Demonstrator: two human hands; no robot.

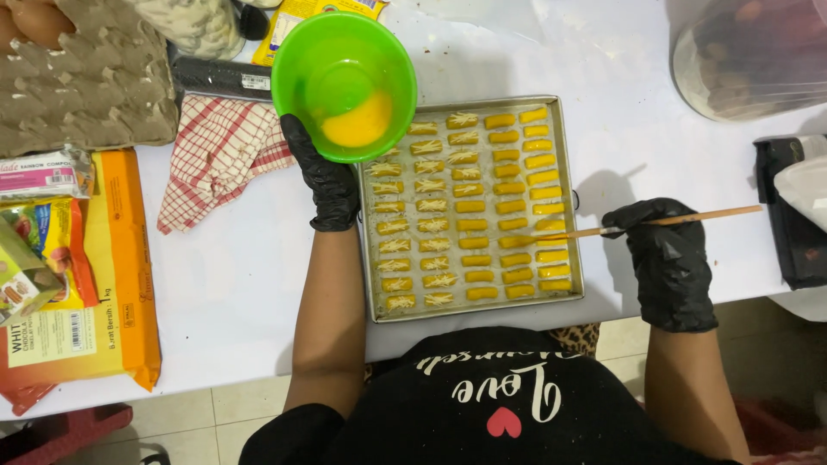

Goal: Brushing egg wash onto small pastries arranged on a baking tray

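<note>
The green bowl (pixel 345 82) with yellow egg wash pooled at its bottom is held tilted over the top left corner of the metal baking tray (pixel 568 172), the left hand (pixel 323 176) in a black glove wrapped round its near rim from below. The right hand (pixel 663 258), gloved the same, pinches a thin wooden brush handle (pixel 689 217) that reaches left so its tip rests on the small yellow pastry sticks (pixel 512 207) in the right-hand columns; the left columns carry shredded cheese. The tray sits square on the white desk (pixel 233 275) just in front of the person. Left of the bowl lies a red-and-white checked cloth (pixel 220 155), above it a grey cardboard egg carton (pixel 86 77). At the far left edge, a flat orange bag (pixel 129 284) lies under smaller pink and yellow packets (pixel 47 202). A clear plastic tub (pixel 749 52) stands at the top right.
</note>
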